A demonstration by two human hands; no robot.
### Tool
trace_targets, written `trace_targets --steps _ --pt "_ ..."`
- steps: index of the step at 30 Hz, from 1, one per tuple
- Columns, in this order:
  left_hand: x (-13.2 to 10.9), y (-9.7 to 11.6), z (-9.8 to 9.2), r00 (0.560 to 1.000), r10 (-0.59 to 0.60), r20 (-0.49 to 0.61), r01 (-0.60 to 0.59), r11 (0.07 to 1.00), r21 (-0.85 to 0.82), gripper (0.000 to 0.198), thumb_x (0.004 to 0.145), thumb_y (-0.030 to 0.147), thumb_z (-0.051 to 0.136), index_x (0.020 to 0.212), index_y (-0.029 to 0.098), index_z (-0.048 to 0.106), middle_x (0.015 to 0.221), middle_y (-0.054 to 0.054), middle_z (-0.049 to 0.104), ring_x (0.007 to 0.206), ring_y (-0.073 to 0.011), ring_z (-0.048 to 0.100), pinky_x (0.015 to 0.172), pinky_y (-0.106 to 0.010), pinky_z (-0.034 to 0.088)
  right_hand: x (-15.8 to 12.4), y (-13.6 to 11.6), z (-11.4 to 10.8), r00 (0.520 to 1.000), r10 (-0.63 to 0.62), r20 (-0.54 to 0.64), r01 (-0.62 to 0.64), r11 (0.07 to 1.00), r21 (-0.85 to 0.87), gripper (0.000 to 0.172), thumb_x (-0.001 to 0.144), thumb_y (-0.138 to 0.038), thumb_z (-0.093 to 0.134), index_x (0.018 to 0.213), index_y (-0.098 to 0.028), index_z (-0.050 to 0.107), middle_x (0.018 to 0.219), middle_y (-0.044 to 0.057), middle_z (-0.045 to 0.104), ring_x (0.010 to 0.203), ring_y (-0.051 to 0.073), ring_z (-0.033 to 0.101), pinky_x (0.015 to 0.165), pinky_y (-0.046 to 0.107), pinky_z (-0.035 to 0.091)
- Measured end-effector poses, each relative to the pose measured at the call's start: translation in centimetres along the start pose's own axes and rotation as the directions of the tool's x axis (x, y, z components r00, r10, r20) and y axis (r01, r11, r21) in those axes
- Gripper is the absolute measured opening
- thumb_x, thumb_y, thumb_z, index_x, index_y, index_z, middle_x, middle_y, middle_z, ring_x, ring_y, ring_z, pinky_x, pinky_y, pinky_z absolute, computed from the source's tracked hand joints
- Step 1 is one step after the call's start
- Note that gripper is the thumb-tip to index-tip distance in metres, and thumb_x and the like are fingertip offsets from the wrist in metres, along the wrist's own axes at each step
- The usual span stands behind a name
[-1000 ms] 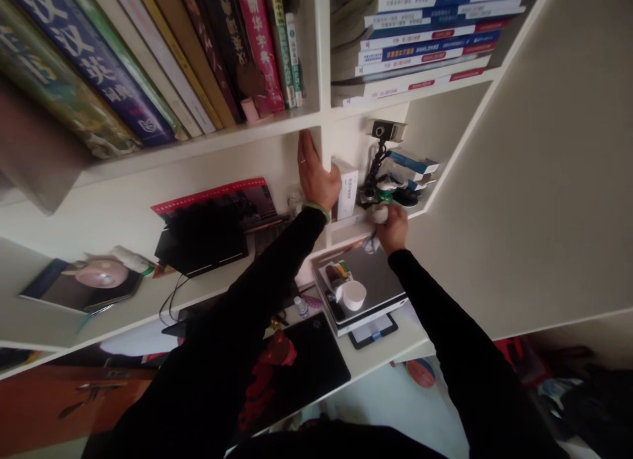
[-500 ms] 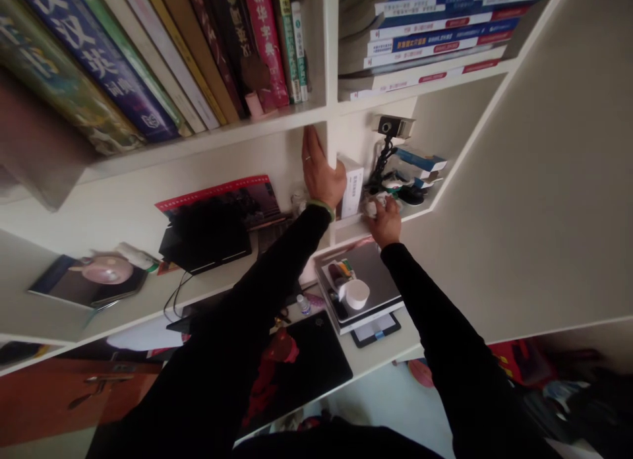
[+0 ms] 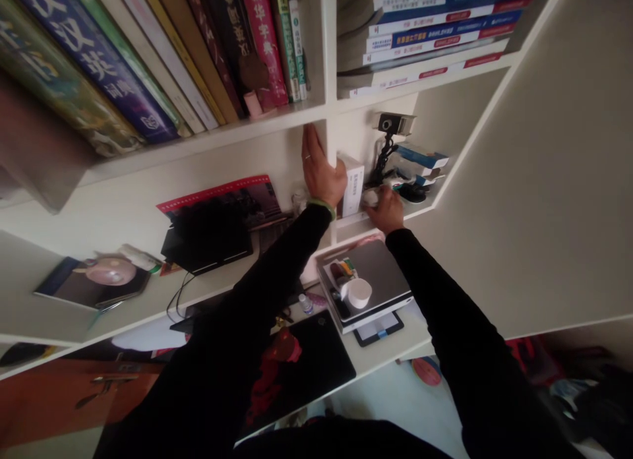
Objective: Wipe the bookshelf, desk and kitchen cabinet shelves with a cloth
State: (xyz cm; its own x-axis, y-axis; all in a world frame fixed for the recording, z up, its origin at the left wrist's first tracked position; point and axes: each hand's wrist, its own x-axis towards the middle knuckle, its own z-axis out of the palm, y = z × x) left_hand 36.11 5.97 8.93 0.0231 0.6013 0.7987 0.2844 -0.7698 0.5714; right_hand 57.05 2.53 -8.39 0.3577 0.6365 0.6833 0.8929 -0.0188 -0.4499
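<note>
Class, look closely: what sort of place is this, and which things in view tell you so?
Probably a study corner, perhaps in a home: white shelving holds a row of books and a webcam, with a desk below.

Head-worn view, looking forward and down, shelving [image 3: 330,43] near

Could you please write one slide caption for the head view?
Left hand against the white shelf divider; right hand holding a whitish wad beside a white box, near a webcam.
</note>
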Motion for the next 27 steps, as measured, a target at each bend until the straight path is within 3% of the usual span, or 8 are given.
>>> trace_targets --steps 5,13,17,21,24,27 --pt "0.0 0.1 -0.1 0.999 -0.01 0.041 0.009 0.999 0.033 0.076 0.104 0.025 0.061 0.173 0.025 0.03 0.185 -0.002 0.03 0.175 -0.0236 0.002 0.148 -0.044 0.01 -1.7 -0.2 0.3 0.999 0.008 0.037 -0.005 0.997 -0.08 0.072 0.085 -0.032 0.06 0.149 -0.002 0.051 0.137 0.03 0.064 0.132 0.045 0.054 0.113 0.065 0.046" --pt "-0.2 0.8 -0.3 1.0 0.03 -0.003 -0.03 0.999 0.024 0.088 0.098 0.021 0.068 0.175 0.034 0.027 0.185 0.0 0.028 0.175 -0.0266 0.01 0.146 -0.047 0.016 -5.1 0.7 -1.7 1.0 -0.029 0.0 0.029 1.0 -0.01 0.065 0.076 -0.02 0.059 0.14 -0.009 0.061 0.131 0.025 0.067 0.126 0.042 0.056 0.114 0.065 0.047" --pt "-0.2 0.8 -0.2 1.0 0.007 -0.004 -0.007 1.0 -0.008 0.089 0.098 0.019 0.068 0.176 0.032 0.026 0.186 -0.002 0.028 0.175 -0.0269 0.011 0.146 -0.048 0.015 -3.7 -0.9 -2.2 0.996 -0.093 -0.01 0.094 0.995 0.044 0.065 0.072 -0.015 0.057 0.136 -0.016 0.064 0.128 0.019 0.071 0.124 0.038 0.057 0.114 0.061 0.048" --pt "-0.2 0.9 -0.3 1.0 0.005 0.004 -0.004 1.0 -0.029 0.089 0.097 0.017 0.065 0.176 0.031 0.024 0.186 -0.002 0.027 0.175 -0.0271 0.011 0.146 -0.049 0.014 -1.1 -2.9 -1.7 0.98 -0.166 0.106 0.166 0.986 0.013 0.076 0.073 -0.014 0.059 0.148 -0.014 0.058 0.135 0.02 0.071 0.137 0.041 0.051 0.115 0.062 0.045" --pt "-0.2 1.2 -0.4 1.0 0.022 0.002 -0.022 0.999 -0.027 0.088 0.098 0.018 0.065 0.176 0.031 0.026 0.186 -0.002 0.028 0.175 -0.0273 0.01 0.146 -0.048 0.014 -0.1 -3.7 -1.3 0.978 -0.117 0.173 0.129 0.99 -0.058 0.069 0.078 -0.017 0.06 0.146 -0.01 0.06 0.132 0.024 0.072 0.136 0.044 0.051 0.112 0.064 0.045" --pt "-0.1 1.3 -0.5 1.0 0.006 0.011 -0.006 0.998 -0.058 0.086 0.098 0.018 0.065 0.175 0.029 0.027 0.186 -0.004 0.028 0.175 -0.0277 0.01 0.146 -0.049 0.013 -0.5 -3.7 -1.2 0.981 -0.098 0.166 0.11 0.992 -0.067 0.058 0.081 -0.019 0.06 0.138 -0.01 0.066 0.126 0.024 0.075 0.133 0.043 0.053 0.111 0.062 0.045"
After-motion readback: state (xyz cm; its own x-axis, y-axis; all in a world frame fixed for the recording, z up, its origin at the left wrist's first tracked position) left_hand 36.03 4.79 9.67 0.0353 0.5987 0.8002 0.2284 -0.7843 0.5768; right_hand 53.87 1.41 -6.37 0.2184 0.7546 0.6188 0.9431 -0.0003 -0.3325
